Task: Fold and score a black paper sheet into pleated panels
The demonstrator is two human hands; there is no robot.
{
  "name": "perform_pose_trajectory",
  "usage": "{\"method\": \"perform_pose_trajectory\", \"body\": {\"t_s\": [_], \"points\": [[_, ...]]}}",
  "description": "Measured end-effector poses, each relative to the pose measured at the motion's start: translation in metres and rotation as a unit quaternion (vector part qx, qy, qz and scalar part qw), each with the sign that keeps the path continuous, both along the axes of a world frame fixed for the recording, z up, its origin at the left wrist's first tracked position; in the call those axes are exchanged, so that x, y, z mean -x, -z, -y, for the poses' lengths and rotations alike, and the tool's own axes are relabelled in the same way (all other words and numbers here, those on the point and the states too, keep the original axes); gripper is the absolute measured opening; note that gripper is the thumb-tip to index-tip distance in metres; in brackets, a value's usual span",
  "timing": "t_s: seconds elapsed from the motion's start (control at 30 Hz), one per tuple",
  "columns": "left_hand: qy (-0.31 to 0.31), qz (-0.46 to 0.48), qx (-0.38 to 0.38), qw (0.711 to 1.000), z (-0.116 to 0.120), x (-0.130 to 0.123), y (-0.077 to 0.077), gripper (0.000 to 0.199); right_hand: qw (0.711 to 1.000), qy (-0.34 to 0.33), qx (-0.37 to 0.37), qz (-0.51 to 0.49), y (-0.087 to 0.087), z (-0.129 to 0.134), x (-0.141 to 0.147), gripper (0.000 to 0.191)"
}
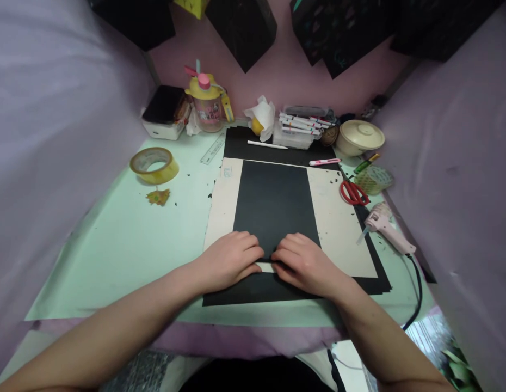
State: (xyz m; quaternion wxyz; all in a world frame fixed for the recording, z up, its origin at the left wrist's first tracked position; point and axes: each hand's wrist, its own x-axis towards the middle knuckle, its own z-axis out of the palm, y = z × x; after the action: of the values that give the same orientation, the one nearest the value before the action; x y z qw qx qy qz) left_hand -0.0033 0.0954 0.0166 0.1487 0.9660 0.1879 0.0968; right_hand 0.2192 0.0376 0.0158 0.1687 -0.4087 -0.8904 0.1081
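Note:
A dark sheet of paper [277,201] lies lengthwise on a cream board [343,228], which rests on larger black sheets [253,294]. At its near edge, my left hand [232,258] has its fingers curled over the paper, the thumb tucked below. My right hand [304,261] grips the same edge a short way to the right. Between the two hands the edge looks slightly raised or folded, and a strip of cream board shows under it. Both hands' fingertips press on the paper, partly hidden from above.
Red-handled scissors [354,193], a pink-handled cutter [325,162] and a glue gun [387,228] with a cord lie at right. A tape roll [154,165] and leaf [158,196] are at left. Behind stand a bottle [208,109], markers [304,124] and a lidded bowl [360,137].

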Motion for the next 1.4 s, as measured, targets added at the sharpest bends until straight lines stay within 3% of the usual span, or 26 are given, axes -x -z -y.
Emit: {"method": "perform_pose_trajectory", "body": {"t_s": [0.2,0.4,0.67,0.83,1.1,1.4], "points": [[-0.007,0.074,-0.167,0.983,0.004,-0.008,0.006,0.020,0.996,0.025,-0.081,-0.022,-0.003,0.002,0.000,0.015],[-0.066,0.140,-0.218,0.964,0.009,-0.016,-0.001,0.017,0.983,0.065,-0.171,-0.010,-0.003,0.004,0.003,0.015],[-0.075,0.093,-0.317,0.941,0.004,-0.029,-0.018,0.026,0.964,0.107,-0.240,0.044,-0.011,-0.005,-0.001,0.017],[-0.113,0.138,-0.328,0.928,-0.010,-0.023,-0.009,0.020,0.956,0.149,-0.252,0.030,-0.011,-0.010,-0.011,0.017],[-0.154,0.133,-0.303,0.931,-0.020,-0.012,-0.002,0.022,0.956,0.176,-0.235,0.024,-0.016,-0.014,-0.030,0.017],[-0.142,0.149,-0.271,0.940,-0.035,-0.004,0.000,0.023,0.948,0.186,-0.257,0.013,-0.012,-0.028,-0.042,0.020]]}}
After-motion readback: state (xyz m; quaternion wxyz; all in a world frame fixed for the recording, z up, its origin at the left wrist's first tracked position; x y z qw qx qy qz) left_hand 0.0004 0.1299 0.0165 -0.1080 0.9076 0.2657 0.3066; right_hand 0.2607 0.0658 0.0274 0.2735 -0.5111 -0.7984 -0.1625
